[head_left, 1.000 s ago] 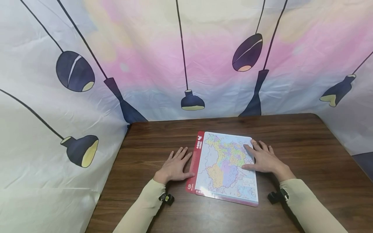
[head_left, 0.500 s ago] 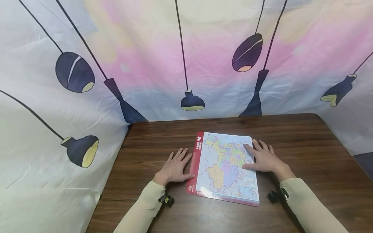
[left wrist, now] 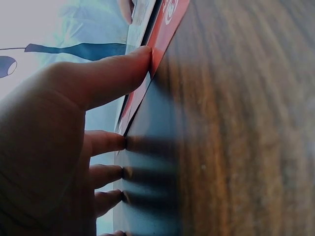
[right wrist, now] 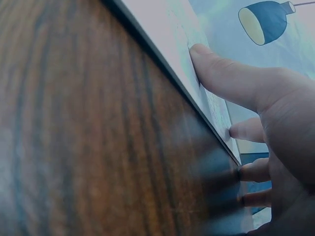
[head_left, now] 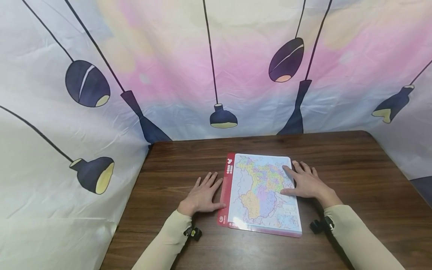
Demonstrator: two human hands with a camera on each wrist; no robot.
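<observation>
Hands, head view: two are showing, both flat with fingers straight and relaxed, gripping nothing. Left hand (head_left: 203, 194) is lying palm-down on the bench (head_left: 354, 165), its thumb touching the red left edge of the map board (head_left: 261, 193). Right hand (head_left: 303, 182) is resting half on the bench, with forefinger and thumb lying on the board's right side. One map board is lying flat at the middle of the bench, between the two hands: a thin rectangle, glossy, printed in pastel patches, with a red strip along its left edge. Two pale sleeves are reaching in from below, each with a small black clip at the wrist. Bench is dark brown with wood grain and rounded far corners. One printed cloth backdrop (head_left: 168, 67) is hanging around it, wrinkled, pink and cream and blue, showing seven dark pendant lamps.

Left wrist view: thumb (left wrist: 106, 76) is pressing against the red board edge (left wrist: 170, 24); three fingertips are touching the bench surface (left wrist: 246, 147), a fourth just showing at the bottom.

Right wrist view: thumb (right wrist: 221, 73) is lying on the pale board face (right wrist: 167, 29), which is sitting slightly raised above the grained bench (right wrist: 74, 137); the next fingertip is touching the board's edge, two more are meeting the bench.
</observation>
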